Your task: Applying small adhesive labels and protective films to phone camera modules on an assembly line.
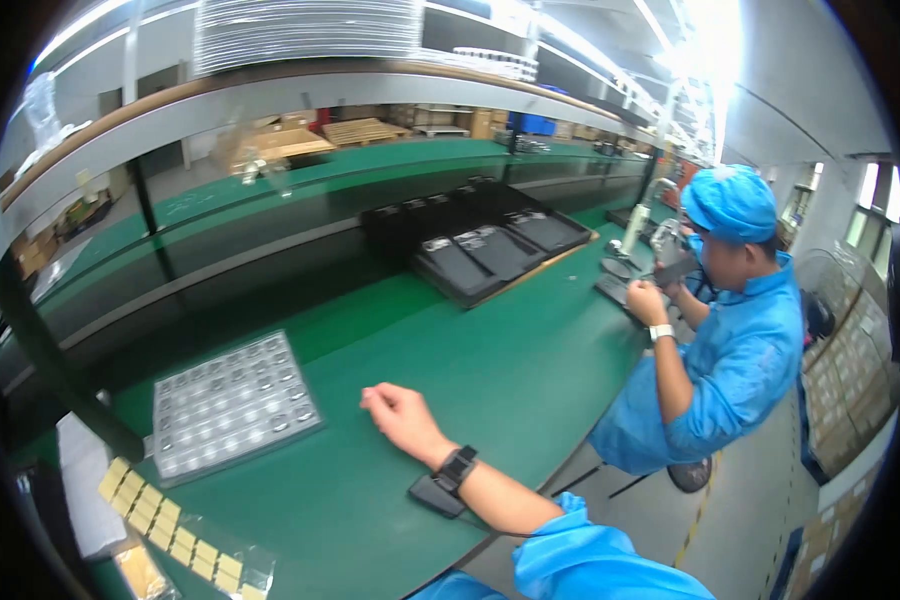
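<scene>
My right hand (pixel 402 418) reaches in over the green tabletop (pixel 370 520), its fingers curled and pressed together. Whatever they hold, if anything, is hidden or too small to name. A dark watch (pixel 456 468) is on that wrist, and a blue sleeve covers the upper forearm. Beside the wrist is a small flat black box (pixel 436 495) with a cable. Left of the hand lies a clear plastic tray (pixel 232 405) with rows of round pockets, apart from the fingers. My left hand is out of view.
Black trays (pixel 490 255) stand toward the back. At lower left, pale yellow squares (pixel 160 515) lie in rows near a white package (pixel 90 480). To my right, a co-worker in blue (pixel 720 340) holds a dark flat piece (pixel 676 270). A shelf edge (pixel 370 85) spans above.
</scene>
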Demonstrator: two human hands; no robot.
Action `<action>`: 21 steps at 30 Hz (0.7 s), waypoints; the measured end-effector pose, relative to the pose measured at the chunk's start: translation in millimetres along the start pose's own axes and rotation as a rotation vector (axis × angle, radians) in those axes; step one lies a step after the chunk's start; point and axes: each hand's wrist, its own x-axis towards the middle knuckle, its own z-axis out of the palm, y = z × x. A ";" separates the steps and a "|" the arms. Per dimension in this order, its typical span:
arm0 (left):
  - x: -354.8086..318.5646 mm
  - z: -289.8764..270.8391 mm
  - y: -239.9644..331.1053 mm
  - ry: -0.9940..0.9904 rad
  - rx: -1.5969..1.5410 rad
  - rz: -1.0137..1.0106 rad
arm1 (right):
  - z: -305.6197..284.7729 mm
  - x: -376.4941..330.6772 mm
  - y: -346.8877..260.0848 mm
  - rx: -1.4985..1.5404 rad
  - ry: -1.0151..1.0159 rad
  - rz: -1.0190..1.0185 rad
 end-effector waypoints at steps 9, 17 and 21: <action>24.3 31.0 -4.5 0.020 -0.105 -0.021 | 2.1 1.7 -7.0 -0.075 -0.099 0.088; 47.2 26.2 -14.0 -0.070 0.069 -0.204 | 8.9 4.7 -15.4 -0.202 -0.076 0.107; 52.5 25.6 -37.0 -0.139 0.113 0.050 | 11.3 8.9 -8.9 -0.190 -0.086 0.075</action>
